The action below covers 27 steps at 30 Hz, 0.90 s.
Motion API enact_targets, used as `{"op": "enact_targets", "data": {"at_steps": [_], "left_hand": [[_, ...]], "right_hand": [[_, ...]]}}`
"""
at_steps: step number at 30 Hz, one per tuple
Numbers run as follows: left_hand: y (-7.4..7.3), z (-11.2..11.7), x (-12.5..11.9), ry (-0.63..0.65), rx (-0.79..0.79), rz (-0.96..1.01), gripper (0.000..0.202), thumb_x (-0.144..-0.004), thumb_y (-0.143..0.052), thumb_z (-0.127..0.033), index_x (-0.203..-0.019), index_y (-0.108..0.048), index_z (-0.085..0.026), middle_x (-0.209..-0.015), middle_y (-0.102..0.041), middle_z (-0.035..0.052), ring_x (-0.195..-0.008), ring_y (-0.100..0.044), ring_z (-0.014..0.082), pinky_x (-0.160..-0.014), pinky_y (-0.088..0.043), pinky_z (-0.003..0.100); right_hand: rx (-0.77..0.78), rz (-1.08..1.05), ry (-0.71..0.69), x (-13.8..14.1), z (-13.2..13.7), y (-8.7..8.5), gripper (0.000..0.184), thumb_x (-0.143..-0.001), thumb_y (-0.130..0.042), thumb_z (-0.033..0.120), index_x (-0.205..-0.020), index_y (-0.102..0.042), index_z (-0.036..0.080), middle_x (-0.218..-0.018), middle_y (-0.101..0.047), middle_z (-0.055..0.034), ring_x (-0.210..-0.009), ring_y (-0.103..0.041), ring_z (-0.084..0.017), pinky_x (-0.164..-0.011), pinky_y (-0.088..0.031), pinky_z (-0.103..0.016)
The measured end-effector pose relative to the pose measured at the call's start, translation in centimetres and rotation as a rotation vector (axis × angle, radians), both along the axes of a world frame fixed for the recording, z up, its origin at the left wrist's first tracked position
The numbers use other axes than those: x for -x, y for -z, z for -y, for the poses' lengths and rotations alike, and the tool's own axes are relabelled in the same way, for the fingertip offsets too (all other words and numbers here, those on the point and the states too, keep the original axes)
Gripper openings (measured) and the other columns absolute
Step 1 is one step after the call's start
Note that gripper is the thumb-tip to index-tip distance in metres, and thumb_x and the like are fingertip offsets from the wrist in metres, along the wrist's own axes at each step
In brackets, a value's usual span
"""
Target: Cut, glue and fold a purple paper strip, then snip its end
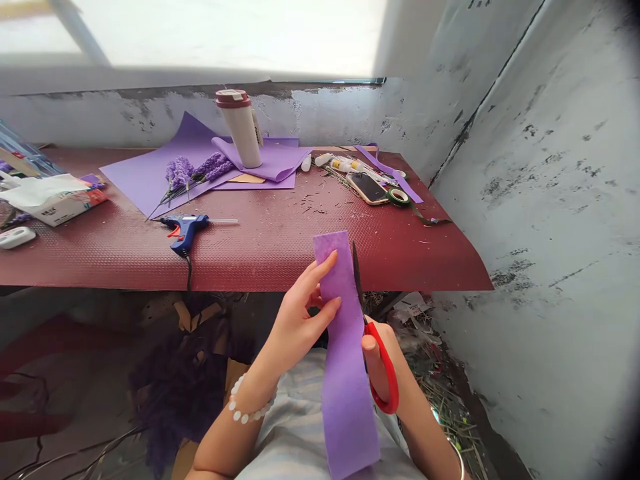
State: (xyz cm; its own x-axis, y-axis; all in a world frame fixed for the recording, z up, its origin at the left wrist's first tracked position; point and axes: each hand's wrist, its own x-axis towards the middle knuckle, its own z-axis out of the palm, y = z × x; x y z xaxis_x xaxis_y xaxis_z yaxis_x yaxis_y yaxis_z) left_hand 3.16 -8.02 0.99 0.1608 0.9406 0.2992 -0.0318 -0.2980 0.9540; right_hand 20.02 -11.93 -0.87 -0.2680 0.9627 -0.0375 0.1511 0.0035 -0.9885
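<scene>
The left hand grips a long strip of fuzzy lilac felt, its fingers curled over the strip's left edge, while the right hand closes round red-handled scissors, whose dark blade stands just beside the strip's right edge. The strip's long axis runs upright from the person's striped shirt to just over the front edge of the dark red tabletop, its felt plain and slightly mottled.

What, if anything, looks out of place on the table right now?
Dry stem clippings are scattered across the maroon table around the phone. The blue glue gun lies on its side, its cord hanging over the front edge. Nothing looks damaged.
</scene>
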Motion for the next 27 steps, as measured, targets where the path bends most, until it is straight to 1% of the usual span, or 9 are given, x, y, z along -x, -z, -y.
{"op": "enact_targets", "data": {"at_steps": [3,7,10,14,16,19,23,27], "left_hand": [[-0.11,0.14,-0.11,0.001,0.014,-0.010,0.061,-0.094,-0.069,-0.018,-0.151,-0.057,-0.039,-0.137,-0.062,0.0056,-0.084,-0.058,0.0109,-0.075,-0.055,0.022],[0.03,0.21,-0.15,0.015,0.020,-0.012,0.061,-0.095,-0.068,-0.019,-0.151,-0.056,-0.040,-0.139,-0.061,0.0058,-0.090,-0.063,0.0134,-0.077,-0.057,0.024],[0.21,0.21,-0.17,0.020,0.020,-0.013,0.061,-0.096,-0.068,-0.019,-0.152,-0.055,-0.039,-0.139,-0.060,0.0071,-0.093,-0.064,0.0143,-0.079,-0.059,0.025],[0.27,0.26,-0.22,0.015,0.018,-0.020,0.060,-0.096,-0.067,-0.021,-0.153,-0.055,-0.037,-0.141,-0.060,0.0092,-0.094,-0.064,0.0155,-0.079,-0.061,0.026],[0.25,0.27,-0.21,0.012,0.016,-0.021,0.060,-0.096,-0.067,-0.021,-0.153,-0.055,-0.037,-0.142,-0.060,0.0091,-0.094,-0.064,0.0156,-0.079,-0.061,0.026],[0.24,0.22,-0.09,0.008,0.013,-0.015,0.061,-0.096,-0.068,-0.020,-0.153,-0.055,-0.038,-0.142,-0.060,0.0078,-0.091,-0.064,0.0144,-0.078,-0.060,0.025],[0.31,0.08,0.07,0.012,0.011,0.013,0.060,-0.094,-0.070,-0.020,-0.151,-0.057,-0.037,-0.139,-0.062,0.0067,-0.085,-0.062,0.0119,-0.075,-0.059,0.023],[0.56,-0.12,0.11,0.037,0.046,0.073,0.059,-0.093,-0.072,-0.022,-0.149,-0.059,-0.036,-0.142,-0.061,0.0068,-0.085,-0.063,0.0115,-0.075,-0.060,0.023]], "right_hand": [[0.019,-0.001,0.020,0.13,0.12,0.21,0.080,-0.076,-0.038,0.101,-0.074,-0.049,0.022,-0.052,-0.047,0.0041,-0.048,-0.034,-0.011,-0.047,-0.030,-0.027],[0.065,0.008,0.051,0.29,0.26,0.54,0.081,-0.071,-0.040,0.103,-0.075,-0.047,0.023,-0.051,-0.046,0.0049,-0.044,-0.032,-0.010,-0.042,-0.027,-0.026],[0.057,0.016,0.063,0.40,0.31,0.57,0.080,-0.072,-0.038,0.103,-0.074,-0.047,0.023,-0.049,-0.047,0.0041,-0.043,-0.035,-0.010,-0.040,-0.028,-0.026],[0.066,0.021,0.070,0.48,0.42,0.42,0.082,-0.070,-0.037,0.105,-0.074,-0.049,0.024,-0.046,-0.047,0.0034,-0.041,-0.041,-0.013,-0.041,-0.033,-0.027],[0.089,0.028,0.068,0.50,0.47,0.39,0.084,-0.068,-0.036,0.106,-0.073,-0.050,0.024,-0.045,-0.049,0.0026,-0.040,-0.043,-0.014,-0.040,-0.034,-0.027],[0.117,0.033,0.068,0.56,0.46,0.38,0.083,-0.068,-0.037,0.106,-0.071,-0.051,0.024,-0.042,-0.047,0.0028,-0.038,-0.042,-0.013,-0.040,-0.032,-0.027],[0.154,0.032,0.083,0.74,0.32,0.33,0.081,-0.066,-0.041,0.106,-0.064,-0.046,0.025,-0.037,-0.043,0.0039,-0.033,-0.038,-0.012,-0.038,-0.029,-0.027],[0.182,0.051,0.092,0.96,0.38,0.30,0.080,-0.067,-0.037,0.106,-0.057,-0.042,0.027,-0.032,-0.038,0.0033,-0.028,-0.038,-0.013,-0.033,-0.028,-0.028]]}}
